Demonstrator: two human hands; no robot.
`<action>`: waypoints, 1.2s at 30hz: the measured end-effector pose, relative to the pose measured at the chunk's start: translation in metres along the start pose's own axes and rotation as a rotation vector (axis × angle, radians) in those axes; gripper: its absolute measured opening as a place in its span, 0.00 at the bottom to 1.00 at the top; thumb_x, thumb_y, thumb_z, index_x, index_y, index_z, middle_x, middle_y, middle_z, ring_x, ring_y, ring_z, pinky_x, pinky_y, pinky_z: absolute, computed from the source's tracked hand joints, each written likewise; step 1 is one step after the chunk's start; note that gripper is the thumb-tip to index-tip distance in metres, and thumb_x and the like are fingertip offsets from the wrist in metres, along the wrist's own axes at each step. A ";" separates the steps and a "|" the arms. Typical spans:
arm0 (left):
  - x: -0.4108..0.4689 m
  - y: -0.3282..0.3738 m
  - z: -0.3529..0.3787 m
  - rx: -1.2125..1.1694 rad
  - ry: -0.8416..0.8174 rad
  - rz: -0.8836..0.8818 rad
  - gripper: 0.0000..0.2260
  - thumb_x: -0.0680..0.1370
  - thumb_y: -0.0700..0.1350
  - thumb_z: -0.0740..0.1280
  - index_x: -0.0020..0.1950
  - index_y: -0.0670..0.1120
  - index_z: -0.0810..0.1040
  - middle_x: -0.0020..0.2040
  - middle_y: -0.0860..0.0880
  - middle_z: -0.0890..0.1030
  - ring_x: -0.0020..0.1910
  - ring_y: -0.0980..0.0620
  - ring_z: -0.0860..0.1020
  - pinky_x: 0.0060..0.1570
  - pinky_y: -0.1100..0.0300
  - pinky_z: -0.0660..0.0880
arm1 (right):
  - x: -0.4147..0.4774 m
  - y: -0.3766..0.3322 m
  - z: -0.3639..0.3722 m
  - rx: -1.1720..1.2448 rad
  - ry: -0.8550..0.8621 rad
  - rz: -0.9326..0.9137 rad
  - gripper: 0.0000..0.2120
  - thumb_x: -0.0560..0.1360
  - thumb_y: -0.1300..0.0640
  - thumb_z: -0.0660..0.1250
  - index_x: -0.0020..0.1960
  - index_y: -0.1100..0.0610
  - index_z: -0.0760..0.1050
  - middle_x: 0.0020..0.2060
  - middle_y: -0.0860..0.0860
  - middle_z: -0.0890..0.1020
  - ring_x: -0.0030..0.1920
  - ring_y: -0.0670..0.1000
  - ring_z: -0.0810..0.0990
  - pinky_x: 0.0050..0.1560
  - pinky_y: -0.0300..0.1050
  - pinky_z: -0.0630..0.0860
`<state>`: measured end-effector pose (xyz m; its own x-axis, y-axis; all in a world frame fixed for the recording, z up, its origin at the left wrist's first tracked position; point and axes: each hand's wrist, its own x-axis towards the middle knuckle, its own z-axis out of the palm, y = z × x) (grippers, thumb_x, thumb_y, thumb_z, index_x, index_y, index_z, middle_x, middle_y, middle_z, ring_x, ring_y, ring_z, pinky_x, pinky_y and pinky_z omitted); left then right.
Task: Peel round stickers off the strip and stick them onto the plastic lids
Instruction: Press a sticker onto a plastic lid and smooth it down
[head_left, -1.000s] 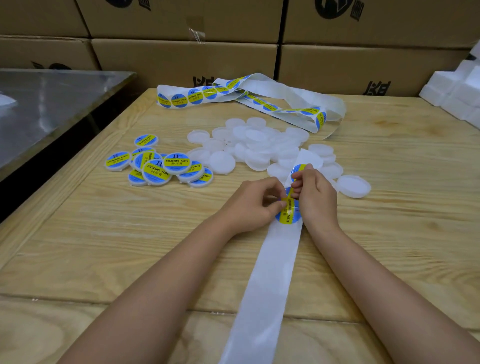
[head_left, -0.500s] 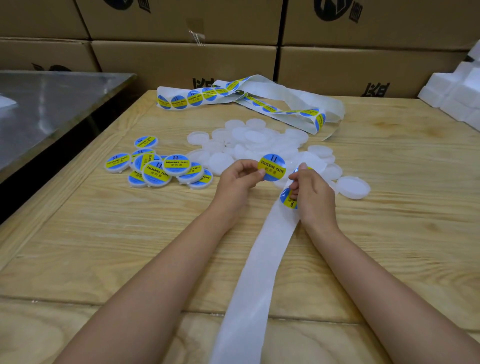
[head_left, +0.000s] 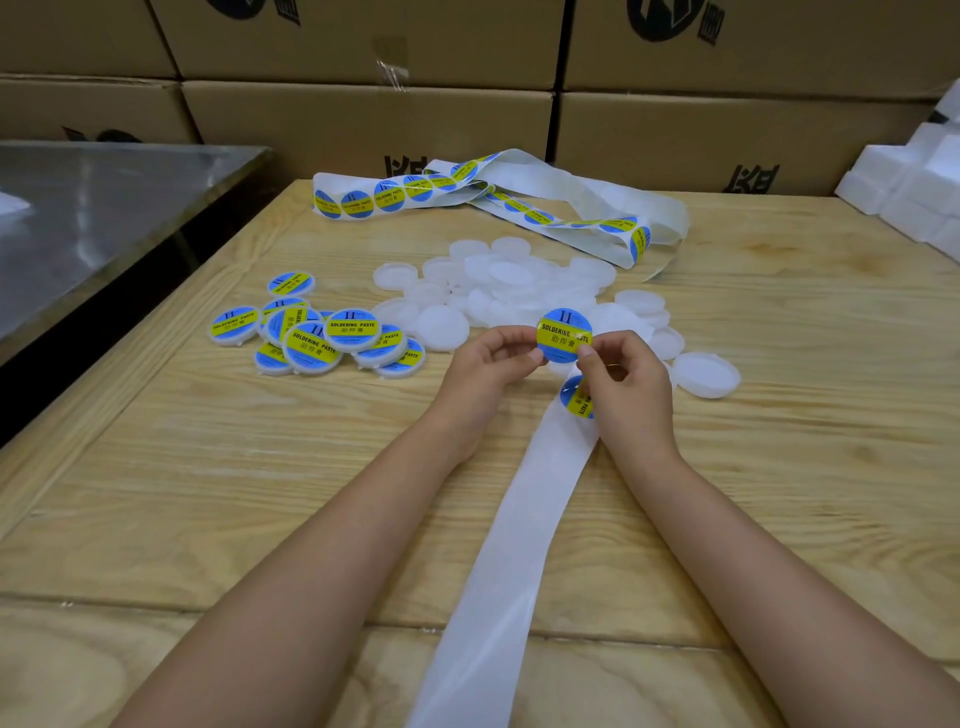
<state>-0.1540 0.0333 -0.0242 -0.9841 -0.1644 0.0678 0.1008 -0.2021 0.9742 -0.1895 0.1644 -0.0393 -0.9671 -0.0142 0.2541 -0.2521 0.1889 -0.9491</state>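
The left hand (head_left: 488, 364) and right hand (head_left: 626, 382) each pinch an edge of the round blue-and-yellow sticker (head_left: 563, 332) above the wooden tabletop (head_left: 208, 493); bare white plastic lids (head_left: 498, 291) lie just beyond, toward its far edge.

The round sticker (head_left: 563, 335) pinched between the fingers (head_left: 532, 356) is glossy, and light glints on its blue and yellow print. Just nearer than the fingers, the backing strip (head_left: 498, 571) looks like smooth, faintly shiny white paper. Beyond the fingers, the plastic lids (head_left: 509, 286) are translucent, matt white. Under them all, the table (head_left: 208, 493) is pale, grainy bare wood.
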 end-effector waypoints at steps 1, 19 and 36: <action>0.000 0.000 0.001 0.037 0.008 0.012 0.09 0.76 0.31 0.62 0.54 0.38 0.75 0.51 0.39 0.79 0.53 0.47 0.77 0.57 0.60 0.72 | 0.000 0.001 0.000 -0.007 0.006 0.005 0.07 0.77 0.59 0.64 0.40 0.51 0.72 0.36 0.45 0.77 0.38 0.50 0.76 0.42 0.44 0.75; 0.017 -0.015 -0.052 1.685 0.458 0.267 0.25 0.75 0.50 0.62 0.71 0.48 0.64 0.74 0.41 0.60 0.75 0.43 0.47 0.68 0.43 0.31 | 0.001 0.004 0.002 -0.062 0.024 0.045 0.09 0.78 0.56 0.61 0.40 0.47 0.68 0.39 0.48 0.79 0.38 0.50 0.76 0.46 0.52 0.76; 0.013 -0.009 -0.029 0.747 0.213 0.410 0.25 0.67 0.43 0.77 0.62 0.49 0.75 0.58 0.52 0.74 0.48 0.53 0.77 0.48 0.69 0.73 | 0.000 0.004 0.002 0.021 0.038 0.040 0.07 0.77 0.53 0.63 0.44 0.45 0.67 0.40 0.50 0.81 0.37 0.48 0.78 0.40 0.44 0.75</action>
<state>-0.1635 0.0047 -0.0389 -0.8359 -0.2767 0.4741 0.2446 0.5853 0.7730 -0.1909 0.1635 -0.0432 -0.9745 0.0303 0.2221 -0.2141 0.1683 -0.9622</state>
